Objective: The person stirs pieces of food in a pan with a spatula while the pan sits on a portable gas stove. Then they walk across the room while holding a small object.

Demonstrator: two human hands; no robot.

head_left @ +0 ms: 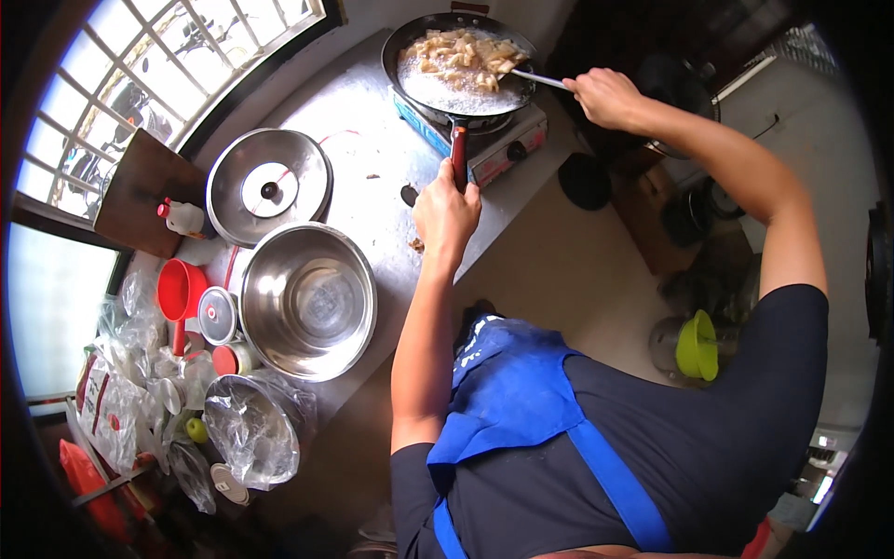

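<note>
Blk shirt (708, 419), L hand (447, 219) clamped on pan handle (459, 154), R hand (605, 99) gripping utensil (540, 79)

Food (461, 56) is lying in the pan (389, 58), which is sitting on the stove (507, 154) at the far end of the table (368, 135). Leftward, a lid (247, 166) is lying behind the bowl (270, 289); a scoop (179, 289) is resting left of both.

PLACE: kitchen | heat: portable stove (507, 152) w/ dark pan (391, 58), chopped food (461, 54) in bubbly liquid | surface: metal counter (368, 130) | ware: steel bowl (349, 275), round lid (271, 191), red dipper (180, 291) | wear: blue apron (512, 396) | light: gridded window (154, 84) | home or commercial: can't tell
</note>
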